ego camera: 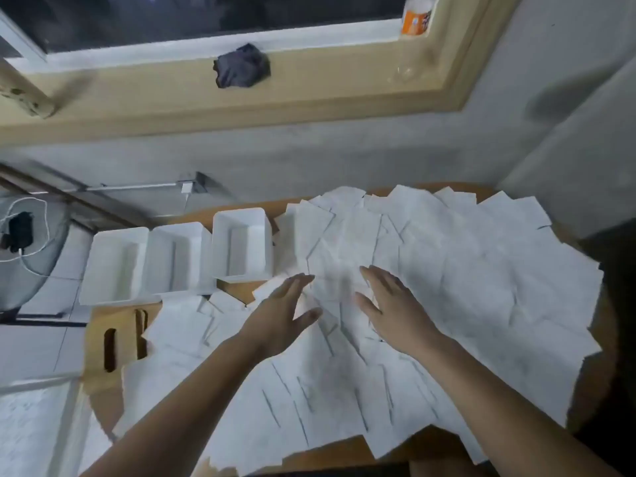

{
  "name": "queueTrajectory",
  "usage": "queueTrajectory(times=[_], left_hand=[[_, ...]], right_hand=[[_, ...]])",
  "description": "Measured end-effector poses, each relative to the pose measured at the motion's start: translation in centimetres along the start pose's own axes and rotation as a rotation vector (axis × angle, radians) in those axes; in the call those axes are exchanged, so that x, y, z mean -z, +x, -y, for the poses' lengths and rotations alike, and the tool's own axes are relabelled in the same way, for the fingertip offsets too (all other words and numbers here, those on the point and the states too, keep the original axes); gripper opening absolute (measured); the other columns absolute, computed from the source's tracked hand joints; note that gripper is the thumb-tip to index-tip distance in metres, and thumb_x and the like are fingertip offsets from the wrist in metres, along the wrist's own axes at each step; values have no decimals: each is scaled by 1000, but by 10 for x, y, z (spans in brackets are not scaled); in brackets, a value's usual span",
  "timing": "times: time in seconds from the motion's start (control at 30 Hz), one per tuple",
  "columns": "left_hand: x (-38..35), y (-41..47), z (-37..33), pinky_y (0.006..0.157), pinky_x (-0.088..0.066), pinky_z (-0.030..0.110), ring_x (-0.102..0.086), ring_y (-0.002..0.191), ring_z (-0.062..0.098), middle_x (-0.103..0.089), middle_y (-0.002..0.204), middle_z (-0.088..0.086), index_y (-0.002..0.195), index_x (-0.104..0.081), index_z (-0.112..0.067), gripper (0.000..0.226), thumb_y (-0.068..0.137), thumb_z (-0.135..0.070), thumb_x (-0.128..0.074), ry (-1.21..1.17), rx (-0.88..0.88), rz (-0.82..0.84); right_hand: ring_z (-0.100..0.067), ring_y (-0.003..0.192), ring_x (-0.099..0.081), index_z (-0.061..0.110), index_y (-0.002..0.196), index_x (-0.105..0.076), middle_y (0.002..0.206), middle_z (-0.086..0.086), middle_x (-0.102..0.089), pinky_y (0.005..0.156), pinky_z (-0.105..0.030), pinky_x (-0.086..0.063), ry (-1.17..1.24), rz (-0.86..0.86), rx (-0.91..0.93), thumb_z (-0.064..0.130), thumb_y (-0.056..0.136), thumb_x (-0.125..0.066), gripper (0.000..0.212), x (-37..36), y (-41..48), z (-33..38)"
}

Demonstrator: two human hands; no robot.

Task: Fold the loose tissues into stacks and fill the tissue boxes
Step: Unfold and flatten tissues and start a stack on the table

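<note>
Several loose white tissues (447, 270) lie spread and overlapping over most of the round wooden table (344, 452). Three white open tissue boxes stand in a row at the left: the left box (113, 266), the middle box (175, 256) and the right box (242, 242), all showing bare insides. My left hand (278, 311) and my right hand (392, 304) reach over the middle of the tissue spread, fingers straight and spread, palms down, holding nothing. Whether they touch the tissues I cannot tell.
Wooden box lids with slots (120, 339) lie at the table's left, partly under tissues. A grey wall stands right behind the table. On the window sill above rest a dark cloth (242, 65) and an orange bottle (416, 15). A charger with cable (19, 232) lies far left.
</note>
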State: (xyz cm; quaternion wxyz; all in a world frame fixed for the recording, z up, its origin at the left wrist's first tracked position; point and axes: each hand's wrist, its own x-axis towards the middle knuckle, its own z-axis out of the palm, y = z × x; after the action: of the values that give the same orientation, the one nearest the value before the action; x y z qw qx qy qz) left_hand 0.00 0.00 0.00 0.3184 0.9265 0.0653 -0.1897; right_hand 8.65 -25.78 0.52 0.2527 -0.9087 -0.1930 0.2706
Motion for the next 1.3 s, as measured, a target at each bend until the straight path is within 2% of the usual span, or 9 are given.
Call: queueTrajectory(times=[0.1,0.2,0.3,0.57,0.73,0.87,1.0,1.2,1.3], left_hand=[[-38,4,18,127,-33,52,-16,165,20,-14,179,-9,167,-19,-41,84,97,-78,-47,140,-67,-3],[-75,3,28,133,-19,46,4,167,16,-2,180,-10,169,-13,-40,89,95,-81,-42,244,-159,-21],[-104,4,40,134,-15,48,9,166,15,-2,181,-7,170,-16,-37,85,101,-77,-45,309,-219,-90],[-139,2,52,132,-17,46,-10,166,17,-25,176,-5,158,-41,-33,62,108,-68,-37,401,-319,-342],[-144,-9,52,133,-15,45,-15,164,15,-23,177,-8,166,-27,-37,74,104,-74,-35,410,-306,-384],[-162,-58,47,123,-36,46,-43,151,22,-40,168,-7,162,-38,-33,73,101,-73,-38,407,-385,-515],[-194,-112,48,107,-50,49,-57,134,24,-47,160,-8,153,-47,-33,64,99,-68,-43,338,-384,-526],[-227,-138,44,108,-45,47,-52,137,22,-50,155,-7,144,-58,-36,47,99,-47,-68,387,-416,-563],[-238,-146,39,101,-47,45,-56,123,22,-57,138,-9,135,-65,-33,44,98,-55,-60,399,-449,-621]], right_hand=[[-13,163,-10,29,168,-23,177,7,-15,130,-36,-18,-143,-24,62,63,107,-38,72,-33,3,-23],[-16,163,-11,28,168,-25,176,7,-14,131,-40,-20,-231,-53,158,70,103,-38,78,-68,-4,-47],[-18,163,-15,26,167,-29,175,6,-17,129,-40,-24,-293,-104,221,71,103,-35,78,-87,-10,-67],[-25,162,-16,19,166,-29,175,-4,-19,127,-45,-28,-464,-230,346,59,108,-39,72,-115,-13,-98],[-18,162,-10,30,169,-19,177,5,-11,130,-44,-22,-435,-275,368,63,108,-35,71,-115,-33,-99],[-14,158,-17,32,166,-29,173,9,-20,126,-36,-20,-361,-371,395,57,109,-44,64,-125,-89,-102],[-11,150,-29,32,162,-38,164,14,-32,115,-24,-22,-270,-406,395,52,108,-52,59,-149,-150,-112],[-10,126,-42,29,143,-59,138,15,-48,107,-29,-37,-300,-443,438,37,105,-60,39,-181,-195,-139],[-6,116,-45,26,131,-65,127,16,-51,97,-22,-39,-314,-472,462,32,103,-62,28,-194,-206,-143]])
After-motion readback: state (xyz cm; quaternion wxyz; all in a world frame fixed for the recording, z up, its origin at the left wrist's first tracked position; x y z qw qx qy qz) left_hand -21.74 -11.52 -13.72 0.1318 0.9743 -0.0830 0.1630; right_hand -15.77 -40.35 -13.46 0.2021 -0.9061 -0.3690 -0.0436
